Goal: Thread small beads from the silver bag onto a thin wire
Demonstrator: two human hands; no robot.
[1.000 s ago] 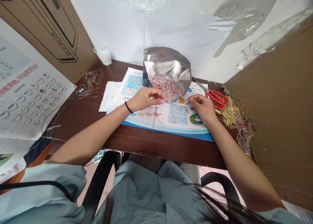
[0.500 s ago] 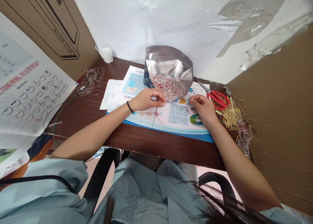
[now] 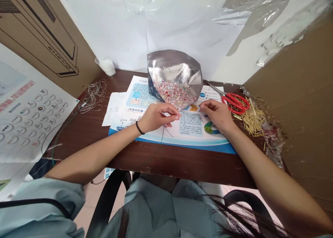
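My left hand (image 3: 158, 118), a black band round its wrist, is closed in a pinch just in front of the bag. From it hangs a thin dark thread (image 3: 161, 139), trailing toward the desk's front edge. To the right, my right hand (image 3: 217, 115) is pinched too, over the printed sheet (image 3: 171, 138); what its fingertips hold, if anything, is too small to make out. Behind both hands stands an open silver foil bag (image 3: 174, 66), with many small pink, red and white beads (image 3: 177, 94) in its mouth.
Red-handled scissors (image 3: 235, 102) lie right of my right hand, beside a heap of thin gold sticks (image 3: 251, 120) and crumpled clear plastic (image 3: 273, 141). Tangled clear line (image 3: 95, 92) sits at the left. Cardboard (image 3: 299, 102) walls the right side.
The view has shifted slightly. My left fingertips have come down a little, away from the bag's lower edge. My right hand keeps its pinch in nearly the same place.
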